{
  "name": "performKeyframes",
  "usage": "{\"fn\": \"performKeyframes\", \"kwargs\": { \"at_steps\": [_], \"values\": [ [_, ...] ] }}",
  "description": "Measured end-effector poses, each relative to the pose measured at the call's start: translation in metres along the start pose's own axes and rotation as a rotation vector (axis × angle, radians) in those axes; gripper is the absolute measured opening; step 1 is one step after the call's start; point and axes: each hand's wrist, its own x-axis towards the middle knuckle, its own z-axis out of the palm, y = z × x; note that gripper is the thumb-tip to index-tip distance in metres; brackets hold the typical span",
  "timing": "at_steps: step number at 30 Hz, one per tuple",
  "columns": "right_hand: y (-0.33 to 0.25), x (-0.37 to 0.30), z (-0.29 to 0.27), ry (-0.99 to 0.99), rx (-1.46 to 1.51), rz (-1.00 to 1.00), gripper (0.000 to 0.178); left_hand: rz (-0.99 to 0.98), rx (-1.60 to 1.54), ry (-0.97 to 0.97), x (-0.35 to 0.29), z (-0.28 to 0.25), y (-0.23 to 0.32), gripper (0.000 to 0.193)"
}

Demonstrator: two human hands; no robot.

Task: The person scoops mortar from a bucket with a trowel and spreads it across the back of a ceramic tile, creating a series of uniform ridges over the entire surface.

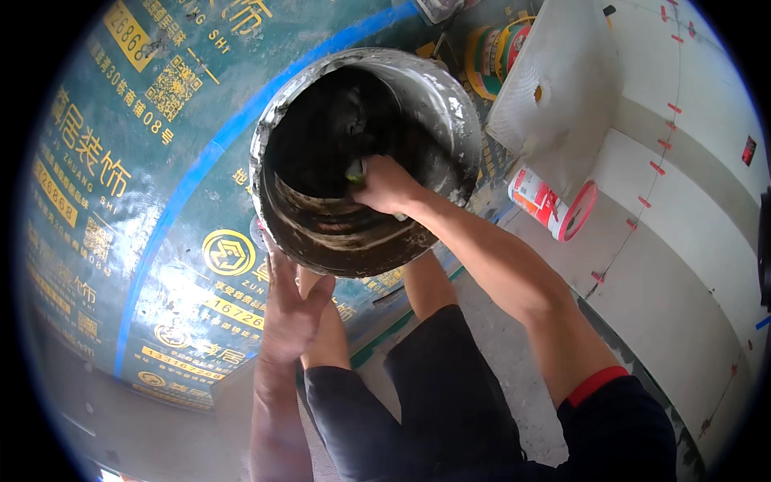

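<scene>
- Leftmost, green printed floor sheeting (120,241) lies under a strip of blue tape (215,150).
- Our left hand (293,309) is at the near-left rim of the wide, round, grey, residue-coated bucket (440,100); its fingers are hidden, so we cannot tell how firmly they grip.
- The bucket sits mid-view, its mouth facing us.
- Our right hand (387,186) is inside it, fingers clamped on a small green-ended object (354,172), mostly hidden. We seem to be working the bucket's inside; the next move calls for a steady rim.
- Farther right, a white-and-red plastic tub (536,201) stands apart.
</scene>
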Motion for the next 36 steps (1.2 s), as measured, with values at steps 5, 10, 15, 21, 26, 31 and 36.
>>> {"fn": "performKeyframes", "kwargs": {
  "at_steps": [5, 10, 15, 21, 26, 31, 36],
  "values": [
    [-0.013, -0.037, -0.032, -0.040, -0.055, -0.105, 0.030, -0.049, -0.084, 0.037, -0.005, -0.001, 0.002, 0.069],
    [-0.010, -0.082, -0.061, -0.151, -0.055, -0.093, 0.029, -0.097, -0.226, 0.081, -0.010, -0.009, 0.001, 0.074],
    [0.008, -0.146, -0.090, -0.114, 0.053, -0.147, 0.024, -0.258, 0.030, 0.186, 0.002, -0.003, -0.003, 0.058],
    [0.049, -0.241, -0.160, -0.065, 0.212, -0.157, 0.027, -0.227, -0.201, 0.268, 0.002, 0.013, -0.003, 0.068],
    [0.112, -0.308, -0.252, 0.296, 0.026, 0.034, 0.033, -0.307, -0.106, 0.367, 0.005, 0.020, -0.002, 0.075],
    [0.197, -0.303, -0.293, 1.075, -0.466, 0.328, 0.038, -0.291, -0.013, 0.364, 0.013, 0.025, 0.000, 0.068],
    [0.313, -0.211, -0.323, 0.811, -0.091, 0.345, 0.031, -0.408, 0.033, 0.340, 0.022, 0.025, -0.002, 0.067]
  ]
}}
